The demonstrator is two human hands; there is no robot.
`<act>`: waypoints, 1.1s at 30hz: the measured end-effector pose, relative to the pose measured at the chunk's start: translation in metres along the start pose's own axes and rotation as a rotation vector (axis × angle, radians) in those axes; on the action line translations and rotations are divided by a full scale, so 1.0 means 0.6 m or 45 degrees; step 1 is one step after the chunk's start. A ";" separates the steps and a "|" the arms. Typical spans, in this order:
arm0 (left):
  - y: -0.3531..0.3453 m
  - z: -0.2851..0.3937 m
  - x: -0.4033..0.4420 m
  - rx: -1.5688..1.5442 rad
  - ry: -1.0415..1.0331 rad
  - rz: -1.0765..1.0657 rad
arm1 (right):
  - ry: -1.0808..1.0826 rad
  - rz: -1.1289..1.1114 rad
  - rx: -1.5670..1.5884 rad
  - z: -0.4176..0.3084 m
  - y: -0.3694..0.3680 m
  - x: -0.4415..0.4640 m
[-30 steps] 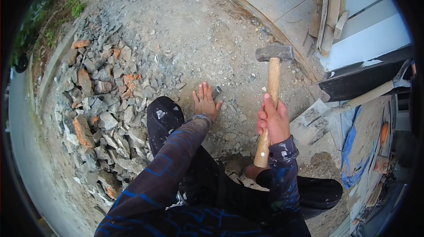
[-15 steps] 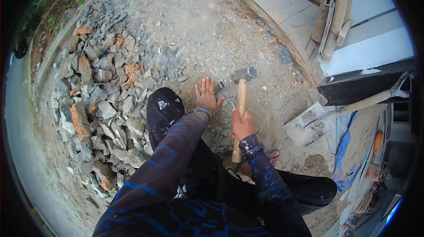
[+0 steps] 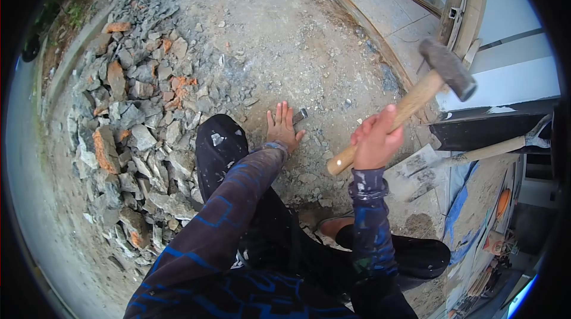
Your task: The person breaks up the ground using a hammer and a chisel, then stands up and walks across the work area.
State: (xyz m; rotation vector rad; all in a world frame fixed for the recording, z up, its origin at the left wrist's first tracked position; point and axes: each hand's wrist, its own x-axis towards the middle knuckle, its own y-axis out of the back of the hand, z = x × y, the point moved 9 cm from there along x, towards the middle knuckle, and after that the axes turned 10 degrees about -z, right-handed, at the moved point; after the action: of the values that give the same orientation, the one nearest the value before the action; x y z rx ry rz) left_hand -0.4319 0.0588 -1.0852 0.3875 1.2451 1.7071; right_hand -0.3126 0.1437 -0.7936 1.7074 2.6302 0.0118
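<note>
Here's the right hand (image 3: 377, 139), grip wrapped tight around the lower half of a pale wooden-handled, grey-headed hammer (image 3: 415, 101), and it's up off the ground, slanted, head high to the right and slightly blurred! Down below, the left hand (image 3: 284, 129) reaches out over the grey, gritty ground (image 3: 256, 39), back uppermost, fingers straight, thumb spread apart. Right at the gap between thumb and forefinger pokes a short, dark metal rod end (image 3: 300, 116); whether that palm has a grip on it, I cannot tell from here. Just left of that arm, a black-trousered knee (image 3: 221, 140) spattered with white; beyond it, a heap of jagged grey and orange rubble (image 3: 143, 136). Over on the right lies a wooden-handled shovel (image 3: 492, 150), well apart from the metal.
</note>
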 end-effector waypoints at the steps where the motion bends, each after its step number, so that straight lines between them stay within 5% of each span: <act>1: -0.002 0.001 -0.005 0.002 -0.001 0.001 | -0.256 -0.100 -0.250 0.129 -0.003 -0.037; 2: -0.008 0.005 -0.016 -0.002 -0.007 -0.003 | -0.431 -0.399 -0.581 0.290 0.007 -0.065; 6: 0.043 0.001 0.028 0.035 0.018 0.043 | -1.158 -0.479 0.077 0.193 0.027 -0.064; 13: -0.001 -0.001 -0.004 0.033 0.027 -0.034 | 0.018 -0.257 -0.066 -0.242 0.071 0.057; 15: 0.001 0.003 -0.004 0.037 0.005 0.006 | 0.345 0.021 -0.071 -0.282 0.072 0.082; 17: -0.001 -0.001 -0.006 0.032 0.014 0.006 | 0.373 0.081 0.101 -0.218 0.052 0.079; 19: -0.002 0.001 -0.006 0.030 -0.030 0.050 | 0.012 0.129 0.103 -0.029 0.027 0.020; 21: 0.004 0.000 -0.005 0.029 -0.035 0.077 | -0.539 -0.212 -0.424 0.241 0.020 -0.077; 22: 0.004 0.003 -0.010 0.034 -0.047 0.102 | -1.052 -0.491 -0.318 0.309 0.004 -0.130; 25: -0.001 0.002 -0.004 0.079 0.012 -0.063 | -1.108 -0.298 0.120 0.202 0.055 -0.061; 27: 0.024 0.018 -0.004 0.045 -0.004 0.030 | -0.857 -0.252 0.105 0.074 0.095 -0.030; 29: 0.005 0.007 -0.002 0.174 0.106 -0.240 | -0.503 -0.190 -0.045 -0.075 0.116 0.000; 33: -0.006 0.003 -0.002 0.080 0.056 -0.029 | 0.289 0.011 -0.094 -0.288 0.120 0.057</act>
State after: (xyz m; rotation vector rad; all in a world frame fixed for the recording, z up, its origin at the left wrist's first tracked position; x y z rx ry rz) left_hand -0.4281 0.0587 -1.0875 0.3739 1.3328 1.6681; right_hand -0.2626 0.2038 -0.6199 1.7914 2.7359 0.3177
